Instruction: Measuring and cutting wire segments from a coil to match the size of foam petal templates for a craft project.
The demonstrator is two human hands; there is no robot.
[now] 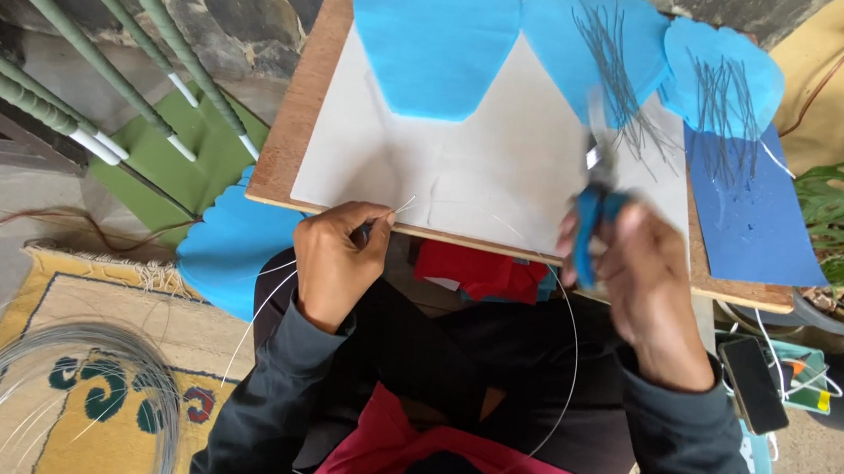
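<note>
- The left hand is closed narrow and pinches a thin wire at the near edge of the wooden board.
- From the pinch the wire makes a long loop over the lap toward the right side; its far end I cannot follow.
- The right hand is closed around pliers with blue handles; hand and tool are blurred, so I cannot tell if the jaws touch the wire.
- On the board lies a white sheet, and above it are three blue petal-shaped pieces.
- Two bundles of short cut wires lie on the right petals, near the pliers.
- Risk, in my judgement: the springy wire can slip from the narrow pinch and whip toward the face, because the loop looks under tension.
- Another risk: the moving pliers could sweep the short wires off the board, since they are just beside.
- A dark blue flat sheet lies at the right edge of the board, rectangular, with small marks I cannot read.
- A dark phone lies right of the person's arm, beside a small green and white packet.
- A big coil of wire rests on the yellow rug at the left.
</note>
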